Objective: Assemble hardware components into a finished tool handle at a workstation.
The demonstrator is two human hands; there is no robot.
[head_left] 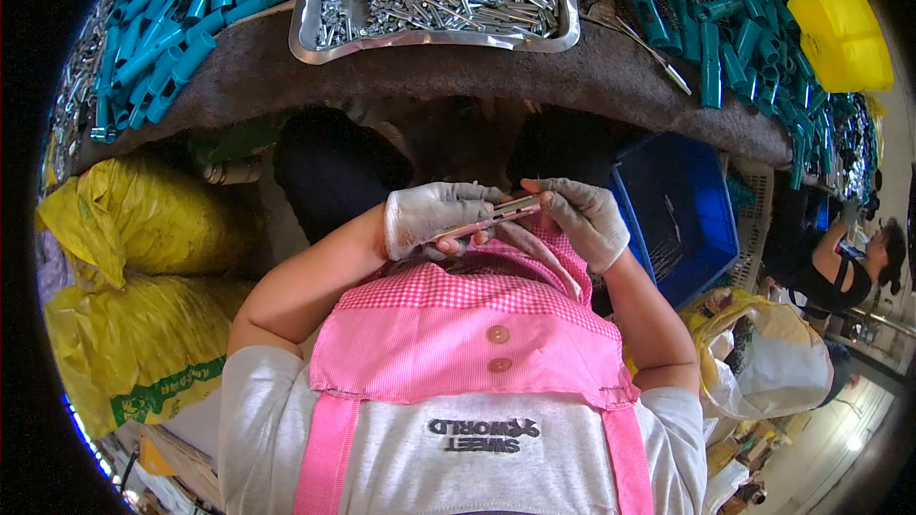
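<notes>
Both gloved hands meet over the pink apron (477, 343): the left hand (431, 217) wraps a slim pinkish tube (496, 216), the right hand (584, 219) pinches its far end. One piece in progress; a tray (310, 33) of metal pins and heaps of teal sleeves (162, 48) still wait on the surface (534, 72).

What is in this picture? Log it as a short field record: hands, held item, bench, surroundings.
Left hand: left hand in a grey work glove, gripping the slim metal rod
Right hand: right hand, gloved, pinching the rod's far end
Bench: shiny metal tray of small silver pins, teal plastic tubes piled on both sides
Surroundings: blue plastic crate, yellow sacks
</notes>
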